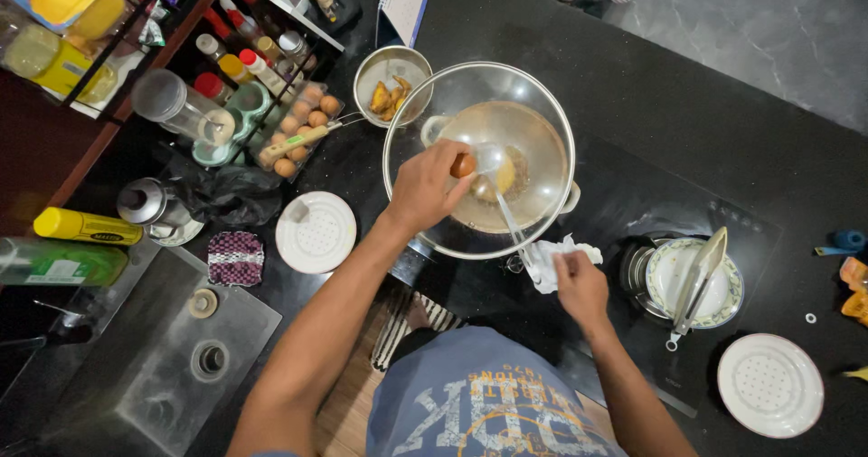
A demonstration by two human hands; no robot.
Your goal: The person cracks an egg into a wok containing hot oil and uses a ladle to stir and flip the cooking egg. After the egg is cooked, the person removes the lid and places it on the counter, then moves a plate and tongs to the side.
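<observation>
So the whole setup sits on a black countertop (687,104) with an induction cooktop (651,204) built into it, and grey marble-look floor shows at the top right. A sink (172,358) is sunk in at the lower left, with a rack of spice bottles (244,59) and a tray of eggs (303,122) up behind it.

The left hand (425,186) is closed around the knob of a glass lid (479,159), holding it over a pot (506,172) on the cooktop. The lid looks tipped a bit, covering most of the pot.

The right hand (579,285) is pinched shut on a crumpled white paper towel (556,258), wrapped around the handle end of a metal spoon (506,213). The spoon's long axis runs diagonally, bowl end pointing up and left into the pot under the lid, handle coming down toward the person.

Off to the right, tongs (696,281) lie across a patterned plate (723,303), with a white dotted plate (770,385) nearby.
</observation>
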